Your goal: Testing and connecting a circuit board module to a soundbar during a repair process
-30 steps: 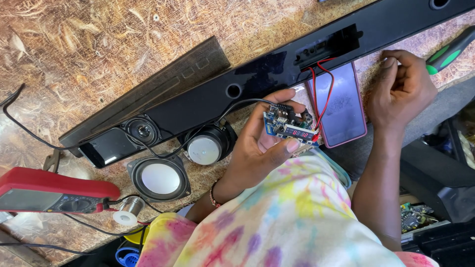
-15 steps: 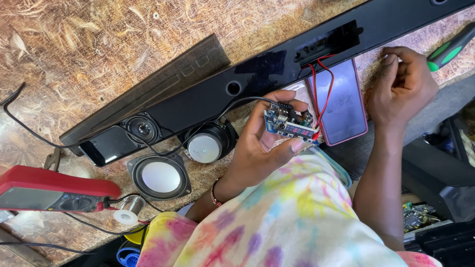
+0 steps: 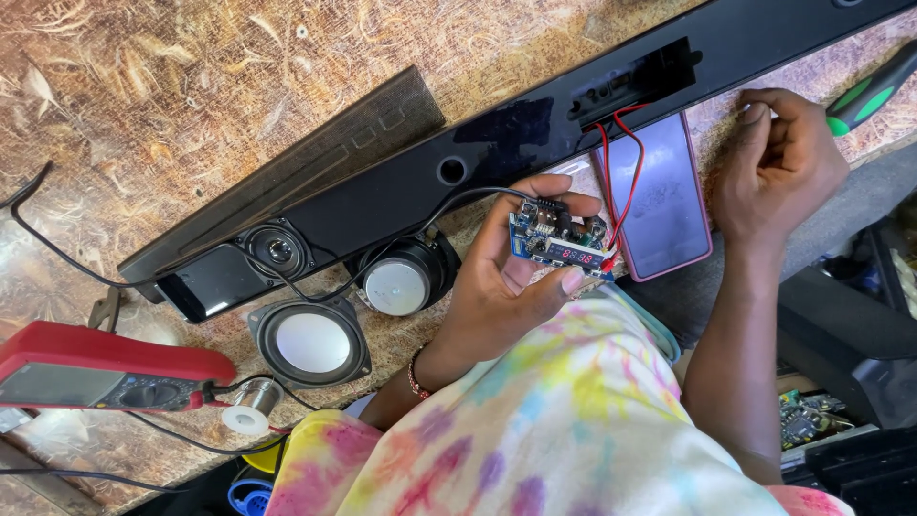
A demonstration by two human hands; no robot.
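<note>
While counting: two hands, three round speaker drivers, one long glossy black soundbar housing [image 3: 401, 191], one phone [image 3: 664, 201], one red multimeter [image 3: 105, 368], one solder spool [image 3: 250, 409], one green-and-black screwdriver handle [image 3: 871, 97]. Left hand [image 3: 511, 287] curled around a small blue circuit board [image 3: 559, 244], fingers closed on its edges, board just below the housing, red wires [image 3: 621, 162] running up into a slot. Right hand [image 3: 778, 167] loosely fisted beside the phone; whether anything pinched, cannot tell. Worn, mottled brown chipboard bench [image 3: 191, 86], rough and fibrous. Drivers: white cone [image 3: 310, 342], silver dome [image 3: 396, 285], small black [image 3: 277, 250].
</note>
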